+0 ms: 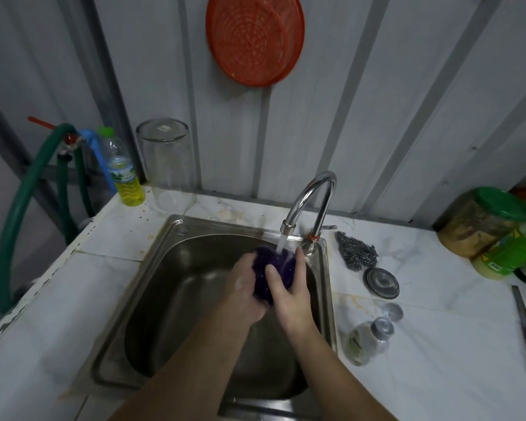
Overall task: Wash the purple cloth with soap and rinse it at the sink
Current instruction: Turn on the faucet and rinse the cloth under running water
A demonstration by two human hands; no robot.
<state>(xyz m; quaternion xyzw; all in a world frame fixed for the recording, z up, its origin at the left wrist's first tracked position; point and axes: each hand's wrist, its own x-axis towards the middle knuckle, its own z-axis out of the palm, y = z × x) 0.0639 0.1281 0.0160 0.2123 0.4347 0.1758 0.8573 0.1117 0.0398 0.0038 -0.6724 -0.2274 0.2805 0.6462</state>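
1. running under the tap: purple cloth (275,270), bunched into a wad, held above the sink (170,268) basin toward its back right corner, directly beneath the spout.
2. water stream (281,246): falls from the faucet (312,202) onto the wad's upper right part.
3. left hand (243,290): fingers curled round the cloth's left and lower side, gripping it; a fleck of suds shows on the knuckles.
4. right hand (289,287): wraps the cloth from the right, thumb across the front, fingertips reaching up past the stream.
5. key relation: cloth sits sandwiched between both hands, slightly forward of the palms; its long axis runs roughly away from the person, toward the wall; both hands equally close, both in contact.
6. judgement: rinsing stage looks under way; a squeeze or a turn of the wad under the flow seems next.
7. counter, right of the basin: steel scourer (357,250), round drain cover (381,283), small clear bottle (366,341) lying on its side.
8. counter, back left: bottle of yellow liquid (125,177), upturned glass jar (167,165).
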